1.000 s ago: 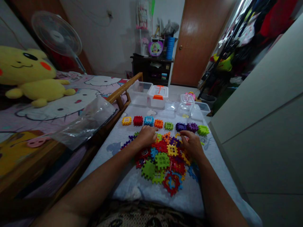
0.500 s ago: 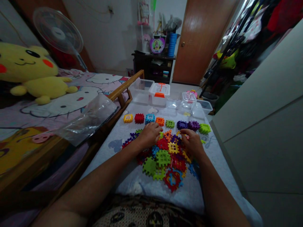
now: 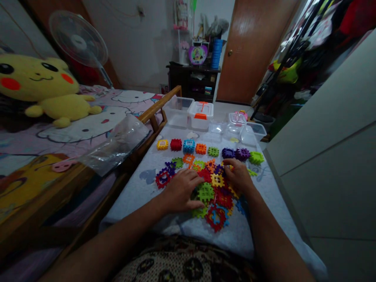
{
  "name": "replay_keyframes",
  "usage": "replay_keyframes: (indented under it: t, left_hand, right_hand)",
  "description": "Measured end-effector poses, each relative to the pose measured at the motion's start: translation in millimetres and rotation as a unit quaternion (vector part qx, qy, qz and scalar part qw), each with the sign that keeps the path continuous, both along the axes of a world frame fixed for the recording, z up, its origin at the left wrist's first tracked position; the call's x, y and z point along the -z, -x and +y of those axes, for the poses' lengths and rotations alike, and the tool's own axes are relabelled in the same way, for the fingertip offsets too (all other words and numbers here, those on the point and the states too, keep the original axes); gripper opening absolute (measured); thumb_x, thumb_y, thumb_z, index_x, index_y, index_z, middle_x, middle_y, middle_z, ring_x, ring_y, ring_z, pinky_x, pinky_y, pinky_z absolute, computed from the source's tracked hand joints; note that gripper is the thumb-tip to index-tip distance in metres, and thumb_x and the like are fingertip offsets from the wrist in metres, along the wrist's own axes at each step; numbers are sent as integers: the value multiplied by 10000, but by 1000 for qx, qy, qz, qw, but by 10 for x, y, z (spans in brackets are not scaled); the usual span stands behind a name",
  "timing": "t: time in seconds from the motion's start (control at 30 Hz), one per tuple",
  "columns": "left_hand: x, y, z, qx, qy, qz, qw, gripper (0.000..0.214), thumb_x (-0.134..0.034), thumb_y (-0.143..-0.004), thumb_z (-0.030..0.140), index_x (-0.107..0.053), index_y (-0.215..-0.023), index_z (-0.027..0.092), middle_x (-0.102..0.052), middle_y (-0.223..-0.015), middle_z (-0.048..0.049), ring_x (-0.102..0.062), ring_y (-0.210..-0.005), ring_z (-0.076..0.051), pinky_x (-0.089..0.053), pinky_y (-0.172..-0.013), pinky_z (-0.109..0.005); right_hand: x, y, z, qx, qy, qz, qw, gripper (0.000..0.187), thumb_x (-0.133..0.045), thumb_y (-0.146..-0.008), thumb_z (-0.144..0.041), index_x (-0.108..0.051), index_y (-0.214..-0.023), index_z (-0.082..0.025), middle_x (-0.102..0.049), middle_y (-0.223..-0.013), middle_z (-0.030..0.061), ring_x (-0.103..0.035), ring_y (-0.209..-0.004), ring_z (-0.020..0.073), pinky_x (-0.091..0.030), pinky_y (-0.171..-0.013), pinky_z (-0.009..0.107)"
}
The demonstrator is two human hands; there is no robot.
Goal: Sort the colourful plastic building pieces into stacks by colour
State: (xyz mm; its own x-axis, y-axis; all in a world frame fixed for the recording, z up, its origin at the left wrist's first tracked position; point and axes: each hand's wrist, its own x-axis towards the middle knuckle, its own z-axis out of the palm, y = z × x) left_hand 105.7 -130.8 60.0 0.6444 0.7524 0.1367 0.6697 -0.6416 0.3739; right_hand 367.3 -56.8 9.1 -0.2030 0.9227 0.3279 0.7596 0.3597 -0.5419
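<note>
A pile of flat plastic building blocks with notched edges lies between my hands. My left hand is open over the pile's left side, thumb and fingers apart, beside a light green window block. My right hand rests at the pile's right edge with its fingers curled together near yellow and orange pieces; what they hold, if anything, is hidden. Between the hands lie a yellow window block and a red block. Nearer me is a red frame block with blue pieces on it.
Behind the pile runs a row of assembled cubes, among them a blue cube and a purple cube. Clear plastic boxes, one an orange-latched box, stand at the far end. A wooden bed rail borders the left.
My left hand has moved back toward me and its fingers have spread. An orange block is now uncovered near the row. My right hand has barely moved; the view has shifted slightly.
</note>
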Motion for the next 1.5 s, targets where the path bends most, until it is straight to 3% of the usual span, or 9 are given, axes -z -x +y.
replay_keyframes:
  t: [0.1, 0.3, 0.53, 0.77, 0.97, 1.13, 1.33, 1.5]
  left_hand:
    - [67, -74, -52, -26, -16, 32, 999, 586, -741, -717, 556, -567, -1158, 211, -622, -1133, -100, -536, -1073, -306, -383, -998, -492]
    - [85, -24, 17, -61, -19, 13, 998, 486, -713, -747, 388, -545, -1160, 197, -631, -1135, -89, -546, -1080, -292, -385, -1009, -475]
    - [35, 172, 125, -184, 8, -45, 982, 427, -698, -745, 348, -517, -1105, 208, -622, -1109, -82, -569, -1049, -271, -452, -944, -429]
    - [74, -69, -100, -96, -27, -16, 995, 476, -689, -763, 396, -495, -1156, 208, -612, -1146, -96, -543, -1082, -291, -418, -985, -455]
    - [60, -271, -155, -117, -49, 59, 990, 443, -680, -762, 446, -533, -1092, 189, -616, -1057, -104, -546, -1017, -308, -431, -940, -467]
    - [81, -298, -145, -136, -47, 57, 988, 524, -693, -739, 505, -540, -1122, 183, -622, -1089, -118, -547, -1043, -328, -420, -952, -491]
    - [126, -280, -137, -132, -33, 36, 990, 460, -651, -758, 396, -544, -1148, 178, -638, -1115, -127, -564, -1074, -332, -407, -977, -503]
    - [101, -124, -112, -123, -14, 28, 992, 474, -643, -756, 367, -530, -1185, 198, -645, -1156, -114, -571, -1085, -319, -411, -980, -495]
  right_hand:
    - [7, -1, 2, 3, -1, -2, 1000, 249, -510, -851, -257, -707, -987, -186, -722, -992, 94, -644, -929, 231, -488, -872, 387]
    - [-10, -16, 8, -2, -3, 5, 1000, 239, -509, -851, -259, -703, -968, -184, -723, -982, 94, -647, -928, 232, -488, -878, 385]
    - [-31, -8, -1, -2, 0, 6, 1000, 251, -501, -845, -249, -706, -969, -173, -720, -988, 104, -645, -935, 240, -487, -878, 393]
    - [6, -21, 22, -6, 5, -5, 1000, 250, -505, -845, -240, -706, -982, -182, -721, -1000, 97, -642, -945, 234, -485, -890, 389]
    - [16, -34, 23, -7, -1, 4, 1000, 249, -499, -851, -250, -697, -980, -174, -721, -999, 102, -646, -947, 240, -492, -885, 394]
    - [11, -29, 24, -11, -6, 4, 1000, 239, -506, -848, -248, -695, -972, -171, -721, -991, 107, -648, -941, 247, -496, -886, 402]
    - [0, -25, 27, -11, 1, -14, 1000, 241, -518, -854, -249, -696, -992, -163, -721, -1011, 110, -647, -957, 251, -488, -902, 406]
    - [-13, -15, 13, -9, -7, -15, 1000, 247, -504, -864, -252, -697, -991, -164, -721, -1011, 111, -646, -949, 251, -488, -892, 412]
